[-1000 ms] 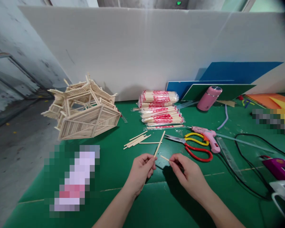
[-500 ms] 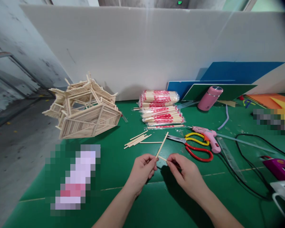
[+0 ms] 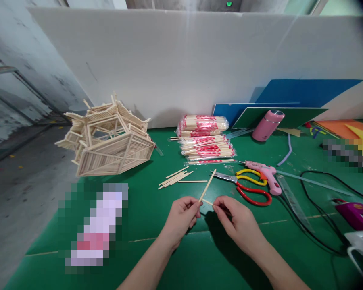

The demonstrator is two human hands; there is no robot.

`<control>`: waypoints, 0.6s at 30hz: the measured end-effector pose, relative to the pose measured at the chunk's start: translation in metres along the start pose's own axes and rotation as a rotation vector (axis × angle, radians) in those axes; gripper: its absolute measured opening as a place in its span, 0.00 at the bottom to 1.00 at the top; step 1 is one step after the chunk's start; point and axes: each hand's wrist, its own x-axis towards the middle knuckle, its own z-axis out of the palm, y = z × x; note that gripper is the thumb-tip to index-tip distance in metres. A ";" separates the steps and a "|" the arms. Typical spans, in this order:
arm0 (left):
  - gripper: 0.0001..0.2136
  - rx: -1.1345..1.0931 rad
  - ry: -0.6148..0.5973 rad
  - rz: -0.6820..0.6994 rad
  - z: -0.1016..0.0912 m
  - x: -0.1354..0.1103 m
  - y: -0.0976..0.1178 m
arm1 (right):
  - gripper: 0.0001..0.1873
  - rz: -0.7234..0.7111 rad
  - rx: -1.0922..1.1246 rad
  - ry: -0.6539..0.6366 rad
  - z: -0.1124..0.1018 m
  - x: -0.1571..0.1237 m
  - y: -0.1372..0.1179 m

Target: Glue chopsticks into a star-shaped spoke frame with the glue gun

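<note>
Between the thumb and fingers of my left hand (image 3: 184, 215) is a thin wooden stick (image 3: 208, 184), tilted up and to the right. My right hand (image 3: 234, 213) pinches a second wooden stick (image 3: 207, 201), whose far end meets the first near my left fingertips. Just beyond lie several loose wooden sticks (image 3: 175, 178) on the green table. Scissors (image 3: 254, 197) with yellow and red handles rest ahead of my right hand. Their blades point left, and a pink glue gun (image 3: 269, 177) lies against the handles.
A lattice structure of wooden sticks (image 3: 109, 149) stands at the left. Packs of wrapped chopsticks (image 3: 205, 141) are piled at the back, near a pink flask (image 3: 268, 125). A black cable (image 3: 317, 221) loops across the right side. A white panel (image 3: 157, 60) stands behind the table.
The stick in my left hand has tipped very slightly to the right. Both hands are otherwise nearly still.
</note>
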 end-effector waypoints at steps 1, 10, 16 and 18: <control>0.12 0.001 -0.002 -0.001 0.000 0.000 0.000 | 0.06 -0.003 0.000 0.001 0.000 0.000 0.000; 0.12 0.015 -0.018 -0.001 0.000 0.000 -0.001 | 0.05 0.010 0.028 -0.004 0.002 -0.003 0.002; 0.13 0.051 -0.029 0.004 0.000 -0.001 0.001 | 0.06 0.007 0.013 0.004 0.004 -0.003 0.003; 0.13 0.071 -0.029 0.006 0.000 -0.001 0.002 | 0.06 0.005 0.011 0.006 0.004 -0.003 0.002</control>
